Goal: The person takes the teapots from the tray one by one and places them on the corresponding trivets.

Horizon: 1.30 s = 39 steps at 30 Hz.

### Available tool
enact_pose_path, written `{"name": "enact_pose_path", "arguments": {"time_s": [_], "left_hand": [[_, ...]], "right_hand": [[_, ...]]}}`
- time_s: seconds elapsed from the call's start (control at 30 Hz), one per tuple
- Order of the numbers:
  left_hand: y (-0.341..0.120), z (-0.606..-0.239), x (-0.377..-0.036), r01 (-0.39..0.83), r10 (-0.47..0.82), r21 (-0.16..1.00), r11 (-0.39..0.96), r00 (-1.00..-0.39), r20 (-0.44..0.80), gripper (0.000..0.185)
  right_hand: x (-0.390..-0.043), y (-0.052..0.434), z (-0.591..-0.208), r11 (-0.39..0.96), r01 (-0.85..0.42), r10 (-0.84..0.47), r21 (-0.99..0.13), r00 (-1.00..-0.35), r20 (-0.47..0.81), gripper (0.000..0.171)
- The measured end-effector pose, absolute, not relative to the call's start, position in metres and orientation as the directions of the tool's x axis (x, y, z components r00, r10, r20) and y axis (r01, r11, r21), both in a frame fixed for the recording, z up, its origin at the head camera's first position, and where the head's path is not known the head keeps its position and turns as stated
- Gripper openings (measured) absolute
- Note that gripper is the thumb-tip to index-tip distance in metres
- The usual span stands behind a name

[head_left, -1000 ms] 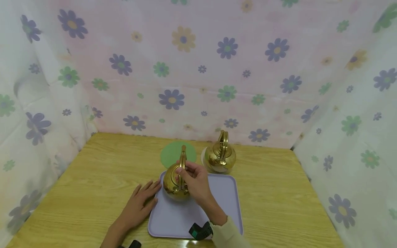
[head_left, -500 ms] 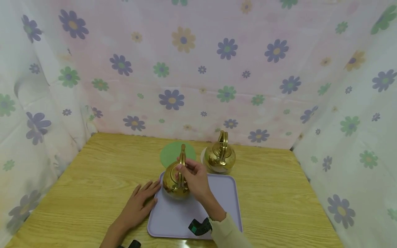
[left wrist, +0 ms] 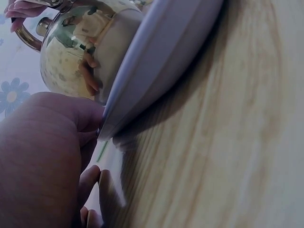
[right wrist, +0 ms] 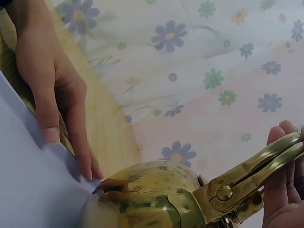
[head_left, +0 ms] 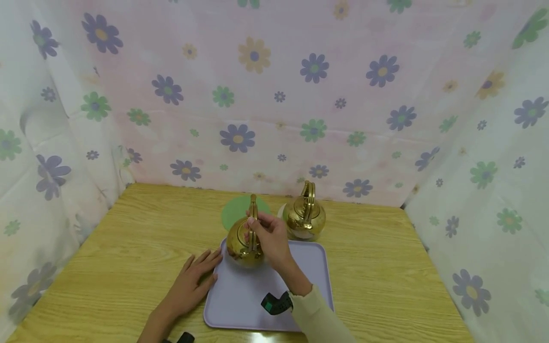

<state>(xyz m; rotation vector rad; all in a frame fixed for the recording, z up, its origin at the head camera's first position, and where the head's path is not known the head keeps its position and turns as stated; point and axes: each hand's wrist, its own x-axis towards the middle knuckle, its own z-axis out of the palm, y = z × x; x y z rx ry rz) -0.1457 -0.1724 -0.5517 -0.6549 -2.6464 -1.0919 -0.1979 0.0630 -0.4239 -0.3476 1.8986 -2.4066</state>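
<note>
My right hand (head_left: 265,233) grips the upright handle of a golden kettle (head_left: 242,244), which hangs a little above the far left part of a lilac tray (head_left: 306,267). The right wrist view shows the kettle (right wrist: 152,194) close up, with my fingers (right wrist: 280,185) curled round its handle. Flat on the table, my left hand (head_left: 195,278) has straight fingers pressing on the tray's left edge. In the left wrist view the kettle (left wrist: 71,52) rises above the tray rim (left wrist: 156,57). A second golden kettle (head_left: 305,216) stands on a white coaster behind the tray.
A green round coaster (head_left: 233,209) lies on the wooden table (head_left: 386,267) just behind the held kettle. Flowered cloth walls (head_left: 266,105) close in the back and both sides. Bare wood lies to the left and right of the tray.
My right hand has lifted the golden kettle a little and carried it away from me, toward the green coaster. The left hand and the tray have stayed put.
</note>
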Motion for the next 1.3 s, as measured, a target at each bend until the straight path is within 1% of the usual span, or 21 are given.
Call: {"name": "enact_pose_path", "arguments": {"time_s": [0.43,0.63,0.77,0.93,1.13,1.3], "left_hand": [[-0.173,-0.551,-0.142,0.488,0.313,0.607,0.627,-0.872,0.377,0.045],[-0.172,-0.549,-0.144,0.47,0.323,0.623,0.626,-0.883,0.342,0.045],[-0.172,-0.55,-0.145,0.457,0.324,0.626,0.632,-0.889,0.323,0.045],[-0.172,-0.55,-0.144,0.452,0.319,0.625,0.637,-0.892,0.319,0.046],[-0.172,-0.549,-0.145,0.448,0.327,0.627,0.638,-0.894,0.306,0.046],[-0.172,-0.55,-0.146,0.459,0.329,0.623,0.633,-0.889,0.319,0.046]], "right_hand": [[-0.21,0.063,-0.422,-0.256,-0.115,-0.213,-0.96,-0.962,0.172,0.03],[-0.216,0.063,-0.422,-0.279,-0.108,-0.208,-0.954,-0.963,0.17,0.03],[-0.22,0.063,-0.421,-0.261,-0.094,-0.196,-0.961,-0.969,0.148,0.029],[-0.226,0.061,-0.421,-0.235,-0.091,-0.194,-0.968,-0.971,0.139,0.029],[-0.232,0.06,-0.418,-0.249,-0.087,-0.186,-0.964,-0.973,0.136,0.029],[-0.237,0.059,-0.416,-0.265,-0.092,-0.187,-0.96,-0.972,0.144,0.029]]}}
